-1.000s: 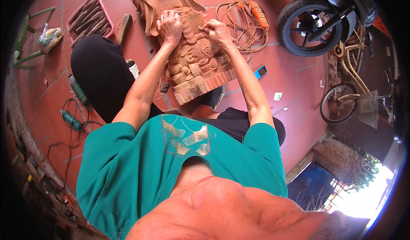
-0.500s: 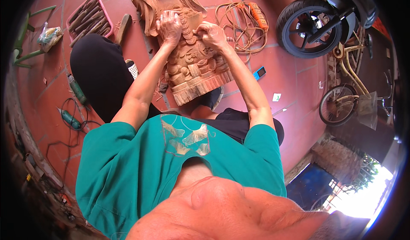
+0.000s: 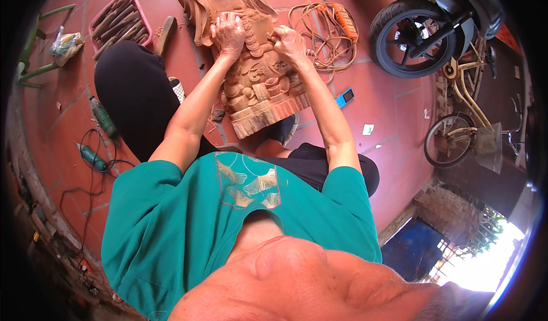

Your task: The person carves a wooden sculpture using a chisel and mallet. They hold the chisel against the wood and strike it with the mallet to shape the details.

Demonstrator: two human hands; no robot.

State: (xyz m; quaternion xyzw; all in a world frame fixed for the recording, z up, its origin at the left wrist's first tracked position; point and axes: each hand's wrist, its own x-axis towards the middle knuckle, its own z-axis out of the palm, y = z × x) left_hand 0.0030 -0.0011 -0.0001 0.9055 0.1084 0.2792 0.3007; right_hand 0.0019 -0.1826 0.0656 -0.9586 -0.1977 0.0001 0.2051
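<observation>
Carved wood (image 3: 251, 65), left hand (image 3: 230, 35) open flat atop, right hand (image 3: 290, 43) curled (hold unclear), tiles (image 3: 394, 110) beyond edges.

One carving (image 3: 255, 70), two green tools (image 3: 104, 119)

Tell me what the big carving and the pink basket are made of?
The big carving looks like bare wood, brown and dull, with grain-like streaks along its near edge. The pink basket is probably plastic, smooth-looking, judging by its evenly coloured rim.

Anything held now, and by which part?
Left hand lies open on the carved wood; right hand is curled; I can't tell whether it pinches anything.
</observation>
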